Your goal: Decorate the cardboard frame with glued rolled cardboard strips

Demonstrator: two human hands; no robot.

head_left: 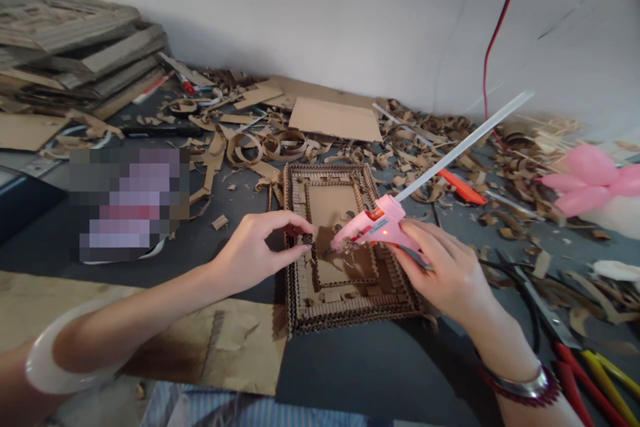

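Two bare forearms reach in from the bottom corners of the frame toward its centre. The left arm slants up from the lower left, a wide white bangle around it, and the left hand turns inward with fingers curved, thumb and fingertips pinched narrowly on a small dark corrugated cardboard piece. The right arm rises from the lower right, a silver bangle and dark red beads at the wrist; the right hand is wrapped around the handle of a pink plastic glue gun, its nozzle aimed down and left. A long, translucent, rod-like glue stick juts from its back toward the upper right.

Beneath both hands, at the centre of the frame, lies a rectangular brown cardboard frame, its ridged borders built of fluted strips, one rectangle nested inside another around a smooth panel. Curled and looped cardboard scraps litter the dark grey tabletop across the middle. Rough-edged, layered cardboard is stacked at upper left; glossy pink balloons bulge at the right edge, above red-handled metal scissors at lower right.
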